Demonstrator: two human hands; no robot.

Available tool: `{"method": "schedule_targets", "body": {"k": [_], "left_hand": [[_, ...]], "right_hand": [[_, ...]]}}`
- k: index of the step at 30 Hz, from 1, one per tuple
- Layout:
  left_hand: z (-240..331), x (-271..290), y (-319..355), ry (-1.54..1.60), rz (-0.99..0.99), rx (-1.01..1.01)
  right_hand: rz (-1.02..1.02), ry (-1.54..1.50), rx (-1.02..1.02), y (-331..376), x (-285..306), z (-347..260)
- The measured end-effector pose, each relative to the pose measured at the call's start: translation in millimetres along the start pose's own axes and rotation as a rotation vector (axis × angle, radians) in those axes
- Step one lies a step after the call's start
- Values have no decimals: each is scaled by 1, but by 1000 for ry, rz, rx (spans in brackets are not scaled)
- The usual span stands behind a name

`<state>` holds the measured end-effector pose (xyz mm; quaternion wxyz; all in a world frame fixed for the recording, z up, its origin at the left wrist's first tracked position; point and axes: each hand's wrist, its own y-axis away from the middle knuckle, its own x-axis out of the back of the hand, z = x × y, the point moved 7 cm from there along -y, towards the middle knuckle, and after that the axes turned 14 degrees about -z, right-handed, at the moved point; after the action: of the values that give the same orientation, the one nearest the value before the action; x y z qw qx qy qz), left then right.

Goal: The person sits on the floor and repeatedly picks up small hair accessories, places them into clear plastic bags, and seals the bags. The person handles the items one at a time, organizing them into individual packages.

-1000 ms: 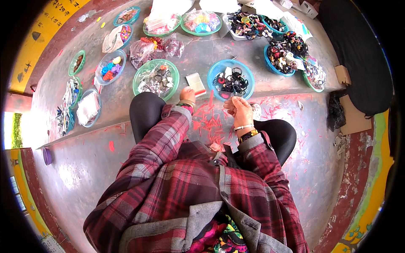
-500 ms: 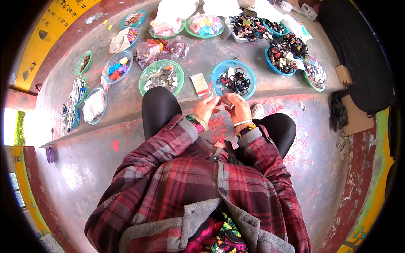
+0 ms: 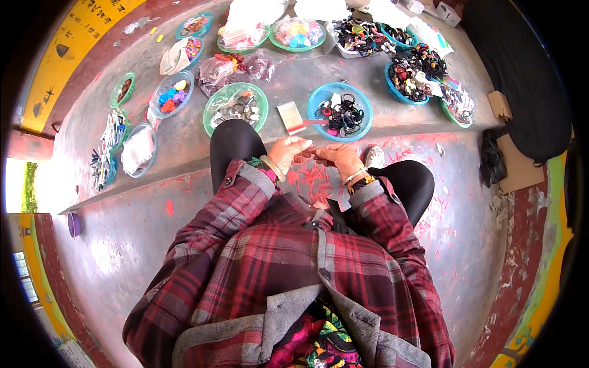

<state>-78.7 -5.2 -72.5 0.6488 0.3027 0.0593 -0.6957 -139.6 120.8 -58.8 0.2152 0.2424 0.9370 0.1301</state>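
1. While the two hands meet near the middle of the frame, the left hand has its thumb and fingers drawn together at the tips; the right hand faces it, its fingertips likewise bunched; whether they pinch a small piece between them, I cannot tell.
2. A pale bangle circles the left wrist; a white band circles the right; both arms wear plaid sleeves, which enter from the lower part of the frame.
3. Just above the hands, right of centre, sits a blue bowl of black loops with white and pink bits among them; a red strip lies at its left edge, reaching toward a shallow pale box with a red lower end.
4. Left of that box stands a green bowl of grey and white pieces, its lower edge partly behind a black-clad knee.
5. Below the hands, red scraps litter the grey floor; a shoe shows just right of the right hand.
6. At the upper right, a white tray is heaped with dark pieces; at the far left stands a purple cup.
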Motion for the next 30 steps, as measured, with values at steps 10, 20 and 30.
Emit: {"method": "schedule_targets", "body": {"k": [10,20,30], "left_hand": [[-8,-3,-5,-39,-70,-13],[-8,-2,-8,-26,-63,-23],[0,1,-8,-207,-33,-108]], "right_hand": [[94,-107,79,3,3,-10],[98,-85,71,-4,10,-1],[60,-14,150,-9,10,-6]]}}
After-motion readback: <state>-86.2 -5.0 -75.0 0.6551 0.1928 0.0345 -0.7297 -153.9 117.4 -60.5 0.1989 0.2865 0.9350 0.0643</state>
